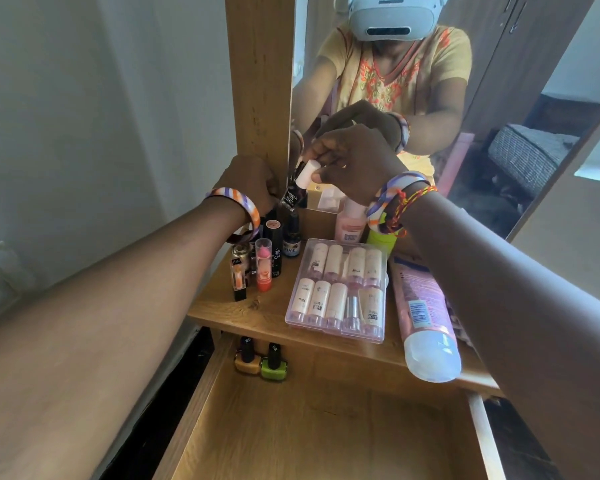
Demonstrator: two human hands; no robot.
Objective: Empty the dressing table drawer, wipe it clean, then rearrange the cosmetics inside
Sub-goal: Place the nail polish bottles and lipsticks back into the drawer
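I see right hand (pixel 354 164) pinching a white-capped tube (pixel 306 174), left hand (pixel 248 181) gripping a black bottle (pixel 292 194); label unreadable. Small bottle (pixel 291 241) reads "NIVE".

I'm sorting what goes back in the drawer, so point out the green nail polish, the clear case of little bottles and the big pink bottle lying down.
green nail polish (pixel 274 369), head view, green glass base
clear case (pixel 293 311), head view, left rim
big pink bottle (pixel 419 306), head view, labelled body

Left-hand fingers (pixel 272 188) behind the dark bottle (pixel 293 192); drawer (pixel 326 427) cut off below.
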